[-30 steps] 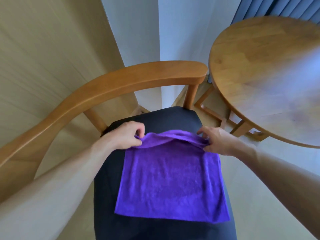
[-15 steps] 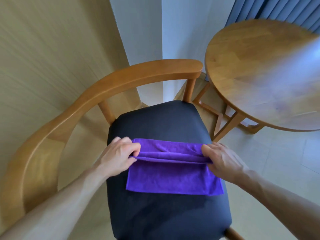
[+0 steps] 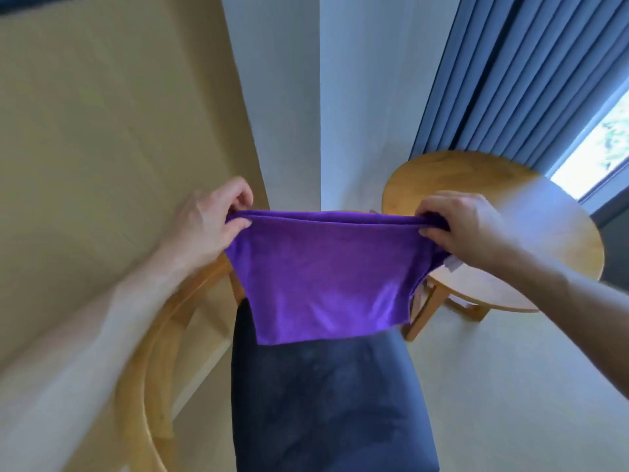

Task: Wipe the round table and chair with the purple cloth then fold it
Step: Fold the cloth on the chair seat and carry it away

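Two hands hold the purple cloth [image 3: 320, 274] up in the air, each grip pinching one end of its top fold: the left hand [image 3: 207, 226] has thumb and fingers curled tight over the near-left corner, and the right hand [image 3: 466, 226] has its fingers bunched over the opposite one, with the fabric drawn fairly taut between them. Below both grips the cloth hangs doubled, its lower edge ending just above the dark seat of the chair [image 3: 326, 403], apart from it as far as can be told. Beyond the right grip stands the round table [image 3: 510, 212], and a small white tag shows under that hand. This looks like the folding stage, with one fold made and another to come. The chief risk, I judge, is uneven layers: two thicknesses are held by fingertips only, so the inner one could slip from either grip and leave the edges out of line. The right grip gathers more fabric than the left, which may skew the next crease. Lowering it carelessly onto the seat could also rumple the hanging edge.
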A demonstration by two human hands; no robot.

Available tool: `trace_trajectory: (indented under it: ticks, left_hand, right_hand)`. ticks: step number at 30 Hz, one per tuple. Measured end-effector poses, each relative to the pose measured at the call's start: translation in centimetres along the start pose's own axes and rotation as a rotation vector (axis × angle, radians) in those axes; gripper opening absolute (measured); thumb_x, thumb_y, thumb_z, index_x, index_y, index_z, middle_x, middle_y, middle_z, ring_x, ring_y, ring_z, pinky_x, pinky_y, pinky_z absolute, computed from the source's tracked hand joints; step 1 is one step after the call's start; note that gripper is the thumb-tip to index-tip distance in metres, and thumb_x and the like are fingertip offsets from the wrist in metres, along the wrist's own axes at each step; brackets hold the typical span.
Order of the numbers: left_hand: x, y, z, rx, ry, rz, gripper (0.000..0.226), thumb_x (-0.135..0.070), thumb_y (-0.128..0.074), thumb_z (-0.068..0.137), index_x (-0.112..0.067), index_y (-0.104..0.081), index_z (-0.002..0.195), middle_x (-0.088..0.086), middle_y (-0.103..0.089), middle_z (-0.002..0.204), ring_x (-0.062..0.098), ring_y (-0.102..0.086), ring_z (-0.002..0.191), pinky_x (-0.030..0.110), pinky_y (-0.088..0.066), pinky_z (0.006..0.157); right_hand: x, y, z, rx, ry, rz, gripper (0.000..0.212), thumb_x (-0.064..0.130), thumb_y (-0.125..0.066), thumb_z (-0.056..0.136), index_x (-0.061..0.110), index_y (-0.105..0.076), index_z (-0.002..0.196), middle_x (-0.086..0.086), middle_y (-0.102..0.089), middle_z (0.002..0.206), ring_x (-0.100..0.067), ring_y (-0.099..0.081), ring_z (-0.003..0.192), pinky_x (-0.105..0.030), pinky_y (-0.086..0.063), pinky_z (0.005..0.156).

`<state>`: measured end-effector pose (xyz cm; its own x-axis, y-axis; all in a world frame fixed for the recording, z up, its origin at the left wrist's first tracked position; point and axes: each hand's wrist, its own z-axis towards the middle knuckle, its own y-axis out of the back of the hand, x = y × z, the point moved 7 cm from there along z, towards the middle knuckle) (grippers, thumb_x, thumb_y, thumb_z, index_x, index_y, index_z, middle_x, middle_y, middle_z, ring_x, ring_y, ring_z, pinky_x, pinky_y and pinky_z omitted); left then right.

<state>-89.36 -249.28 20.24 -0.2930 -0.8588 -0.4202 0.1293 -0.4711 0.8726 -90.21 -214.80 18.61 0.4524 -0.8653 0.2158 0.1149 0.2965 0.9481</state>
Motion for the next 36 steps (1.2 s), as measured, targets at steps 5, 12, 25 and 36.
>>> trace_trajectory:
  ticks: [5, 12, 25, 36]
  left_hand:
    - [-1.9, 3.1, -0.3, 0.062, -0.022, 0.094, 0.015, -0.010, -0.071, 0.084, -0.021, -0.074, 0.094, -0.005, -0.070, 0.082, 0.019, -0.061, 0.077, 0.034, -0.050, 0.073]
    - [-0.9, -4.5, -7.3, 0.359, -0.125, 0.114, 0.016, -0.012, -0.080, 0.076, -0.022, -0.068, 0.080, -0.012, -0.061, 0.079, 0.010, -0.056, 0.073, 0.029, -0.047, 0.065]
    - [4.8, -22.4, -20.8, 0.796, 0.189, 0.219, 0.014, -0.016, -0.066, 0.092, -0.022, -0.059, 0.083, -0.006, -0.062, 0.087, 0.008, -0.060, 0.077, 0.016, -0.045, 0.062]
    - [11.5, -31.1, -13.1, 0.563, 0.361, 0.274, 0.013, -0.019, -0.070, 0.092, -0.022, -0.057, 0.088, -0.002, -0.055, 0.102, 0.013, -0.059, 0.086, 0.026, -0.058, 0.074]
  right_hand:
    - [1.4, 2.7, 0.4, 0.011, 0.029, -0.033, 0.020, 0.007, -0.075, 0.075, 0.019, -0.066, 0.088, 0.008, -0.056, 0.082, -0.013, -0.054, 0.072, -0.029, -0.050, 0.064]
    - [1.8, -5.1, -5.9, 0.216, 0.039, 0.004, 0.020, 0.009, -0.071, 0.072, 0.025, -0.065, 0.080, 0.012, -0.053, 0.078, -0.017, -0.059, 0.070, -0.036, -0.052, 0.058]
    - [0.1, -24.0, -19.1, 0.836, -0.165, 0.079, 0.016, 0.017, -0.057, 0.083, 0.033, -0.057, 0.086, 0.008, -0.066, 0.092, -0.013, -0.061, 0.085, -0.026, -0.052, 0.077]
    - [-5.5, -32.1, -12.0, 0.626, -0.417, 0.019, 0.018, 0.012, -0.058, 0.087, 0.021, -0.065, 0.101, 0.003, -0.050, 0.101, -0.022, -0.058, 0.101, -0.031, -0.050, 0.079]
